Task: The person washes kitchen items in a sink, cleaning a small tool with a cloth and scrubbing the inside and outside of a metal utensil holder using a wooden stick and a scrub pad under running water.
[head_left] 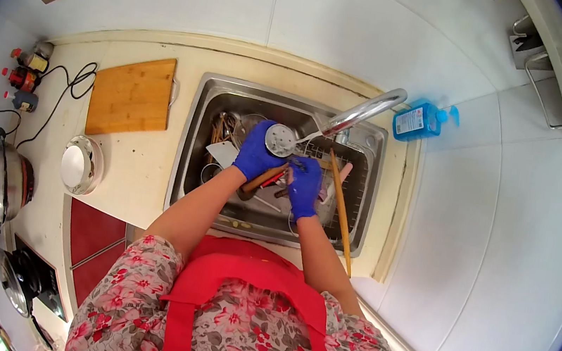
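The left hand (255, 152), in a smooth blue glove, is closed around a round, pale, dark-spotted disc (280, 140) at the frame's centre, above the steel sink (250, 87). Its face points up; no long axis shows. The right hand (305, 189) curls below right, its grip unclear.

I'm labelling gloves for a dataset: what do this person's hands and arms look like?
The left hand and right hand wear deep-blue, close-fitting, wrist-length gloves. Both forearms are bare below fabric sleeves printed with red-pink flowers and grey leaves.
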`<state>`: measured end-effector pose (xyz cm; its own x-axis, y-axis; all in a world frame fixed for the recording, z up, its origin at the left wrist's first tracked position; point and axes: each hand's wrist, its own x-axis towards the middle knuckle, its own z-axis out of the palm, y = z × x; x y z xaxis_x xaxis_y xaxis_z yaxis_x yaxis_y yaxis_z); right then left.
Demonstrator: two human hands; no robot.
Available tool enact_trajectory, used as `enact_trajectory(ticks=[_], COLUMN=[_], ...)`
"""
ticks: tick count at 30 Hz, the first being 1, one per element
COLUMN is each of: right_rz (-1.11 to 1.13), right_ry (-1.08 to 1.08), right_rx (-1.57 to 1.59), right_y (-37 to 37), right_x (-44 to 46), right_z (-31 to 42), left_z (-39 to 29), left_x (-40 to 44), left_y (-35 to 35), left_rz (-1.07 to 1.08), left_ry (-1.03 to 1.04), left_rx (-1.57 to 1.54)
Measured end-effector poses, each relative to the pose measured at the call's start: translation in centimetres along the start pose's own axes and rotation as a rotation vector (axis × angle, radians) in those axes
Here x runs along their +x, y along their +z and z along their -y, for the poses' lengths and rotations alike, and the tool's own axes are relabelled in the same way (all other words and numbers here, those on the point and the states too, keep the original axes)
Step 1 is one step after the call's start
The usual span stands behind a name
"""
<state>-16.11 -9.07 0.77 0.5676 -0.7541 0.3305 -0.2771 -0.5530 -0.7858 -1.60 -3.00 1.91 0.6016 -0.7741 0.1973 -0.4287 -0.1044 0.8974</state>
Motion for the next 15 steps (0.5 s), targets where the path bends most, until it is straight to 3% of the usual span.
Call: enact_trajectory(ticks=[1,3,4,6,7,9,12,15], right_rz=[0.002,-0.134,-0.135,-0.011,-0.014,0.202,0.045,0.062], right_ry=[-0.005,0.213,0.214,-0.073,-0.072,0.121,-0.037,-0.025], right_rx=[0.005,0.096,0.096,-0.023,-0.026,0.01,-0.066,-0.026], right_y=[-0.1,-1.0,-1.0,-1.0,-1.0,-1.1,-0.6,-0.4], right_x=[0.3,1.4,1.7,2.4,2.9,3.9,2.1,1.9], right_z=[-0.2,1.1,1.3,1.3,0.5,-0.7,3.0,1.8], left_z=[-0.8,-0.3,-0.1,0.1,0.1,-0.4,0.8,0.8], left_x=[0.2,0.0,-0.1,-0.5,-0.8,-1.1,-0.8,-1.3], left_y=[-0.5,-0.2,0.0,0.4,0.6,0.8,0.7,0.8], left_rz=[0.004,0.006,0.015,0.041,0.062,0.11,0.119,0.093], left_ry=[0.081,0.054,0.032,0.059,0.083,0.054,-0.014,-0.079], left_rx=[-0.011,0.008,0.022,0.022,0.025,0.017,-0.023,-0.078])
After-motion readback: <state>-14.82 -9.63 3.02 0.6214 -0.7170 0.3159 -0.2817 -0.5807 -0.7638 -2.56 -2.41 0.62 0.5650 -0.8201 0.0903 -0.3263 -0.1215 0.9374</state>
